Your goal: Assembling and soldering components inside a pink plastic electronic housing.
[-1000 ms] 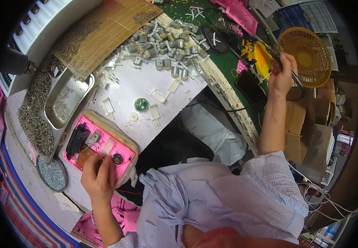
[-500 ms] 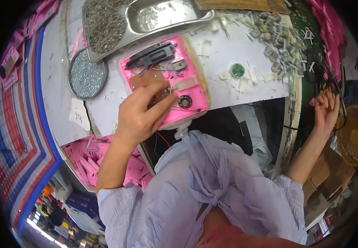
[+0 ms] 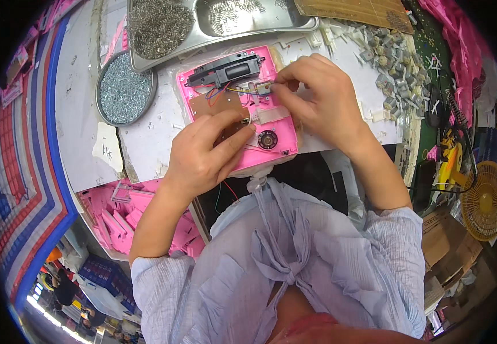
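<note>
Both hands (image 3: 205, 152) (apparently pinching) work inside pink casing (image 3: 280, 127).

Open pink casing (image 3: 284, 128), inner side up

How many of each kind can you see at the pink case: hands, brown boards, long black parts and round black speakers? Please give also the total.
At the pink case:
Hands: 2 (left hand, right hand)
Brown board, partly covered: 1
Long black part: 1
Round black speaker: 1
Total: 5
</note>
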Demonstrator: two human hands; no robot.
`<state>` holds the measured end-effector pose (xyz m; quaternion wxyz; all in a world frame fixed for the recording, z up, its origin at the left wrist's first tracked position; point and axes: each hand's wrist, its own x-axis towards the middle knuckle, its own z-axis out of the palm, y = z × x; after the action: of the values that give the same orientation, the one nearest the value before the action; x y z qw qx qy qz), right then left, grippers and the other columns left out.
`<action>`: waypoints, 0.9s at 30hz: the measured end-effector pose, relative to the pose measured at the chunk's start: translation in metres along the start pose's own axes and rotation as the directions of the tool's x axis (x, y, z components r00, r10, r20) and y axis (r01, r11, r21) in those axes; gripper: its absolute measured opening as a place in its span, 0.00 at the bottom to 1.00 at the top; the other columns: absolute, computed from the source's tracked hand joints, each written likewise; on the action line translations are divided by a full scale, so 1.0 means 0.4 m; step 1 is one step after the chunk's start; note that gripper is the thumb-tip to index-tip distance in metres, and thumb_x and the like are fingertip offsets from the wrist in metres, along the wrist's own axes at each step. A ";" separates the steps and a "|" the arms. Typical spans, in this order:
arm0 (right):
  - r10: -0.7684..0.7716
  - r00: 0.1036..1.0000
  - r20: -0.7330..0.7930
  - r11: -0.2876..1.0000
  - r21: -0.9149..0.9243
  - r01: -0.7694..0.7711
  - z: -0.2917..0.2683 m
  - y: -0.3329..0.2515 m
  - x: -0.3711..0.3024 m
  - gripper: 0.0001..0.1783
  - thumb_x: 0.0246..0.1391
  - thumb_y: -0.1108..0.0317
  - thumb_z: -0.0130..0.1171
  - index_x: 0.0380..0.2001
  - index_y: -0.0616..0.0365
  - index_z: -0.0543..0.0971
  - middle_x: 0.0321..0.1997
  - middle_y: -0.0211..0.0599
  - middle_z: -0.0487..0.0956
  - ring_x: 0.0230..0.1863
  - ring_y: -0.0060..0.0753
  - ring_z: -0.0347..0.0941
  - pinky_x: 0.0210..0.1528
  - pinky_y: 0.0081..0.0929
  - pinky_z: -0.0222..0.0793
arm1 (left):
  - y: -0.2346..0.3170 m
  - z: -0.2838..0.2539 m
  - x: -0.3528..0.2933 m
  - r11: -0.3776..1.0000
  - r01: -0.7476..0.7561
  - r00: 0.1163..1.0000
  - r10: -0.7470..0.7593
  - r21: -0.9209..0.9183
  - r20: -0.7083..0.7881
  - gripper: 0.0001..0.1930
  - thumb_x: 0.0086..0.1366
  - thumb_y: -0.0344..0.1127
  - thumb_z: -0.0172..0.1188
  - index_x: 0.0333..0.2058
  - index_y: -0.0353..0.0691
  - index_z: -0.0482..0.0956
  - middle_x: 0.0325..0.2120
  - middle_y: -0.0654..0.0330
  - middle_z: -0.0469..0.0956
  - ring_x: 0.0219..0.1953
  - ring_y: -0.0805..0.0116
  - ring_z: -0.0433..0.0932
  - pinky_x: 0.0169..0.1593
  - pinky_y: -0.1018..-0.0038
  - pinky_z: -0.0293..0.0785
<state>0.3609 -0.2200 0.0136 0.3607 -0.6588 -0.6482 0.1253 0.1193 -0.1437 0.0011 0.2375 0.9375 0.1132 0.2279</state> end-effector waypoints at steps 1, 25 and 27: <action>0.009 1.000 0.023 0.999 -0.046 -0.008 0.005 -0.001 0.008 0.08 0.48 0.65 0.70 0.25 0.55 0.81 0.25 0.35 0.81 0.31 0.43 0.77 0.36 0.38 0.74 | 0.001 0.001 0.001 1.000 0.007 1.000 -0.007 -0.001 -0.001 0.20 0.50 0.30 0.70 0.45 0.44 0.86 0.44 0.58 0.79 0.33 0.61 0.78 0.34 0.67 0.76; 0.331 0.913 0.239 0.944 -0.063 -0.325 -0.003 -0.017 0.028 0.10 0.50 0.65 0.65 0.29 0.62 0.82 0.26 0.44 0.83 0.28 0.43 0.81 0.32 0.37 0.75 | -0.010 -0.004 0.043 0.998 -0.007 0.993 0.015 0.067 -0.117 0.19 0.50 0.31 0.69 0.44 0.42 0.85 0.39 0.60 0.78 0.36 0.61 0.77 0.40 0.65 0.72; 0.221 0.946 0.236 0.944 -0.296 -0.147 0.002 -0.035 0.047 0.09 0.48 0.65 0.63 0.28 0.61 0.82 0.23 0.45 0.81 0.30 0.47 0.82 0.36 0.41 0.78 | -0.018 0.000 0.081 0.989 -0.012 0.992 0.030 0.147 -0.120 0.19 0.51 0.33 0.69 0.45 0.43 0.85 0.42 0.61 0.77 0.40 0.61 0.76 0.46 0.63 0.69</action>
<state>0.3521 -0.2035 0.0275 0.1624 -0.7377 -0.6367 0.1549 0.1468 -0.1271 0.0098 0.1585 0.9378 0.1339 0.2785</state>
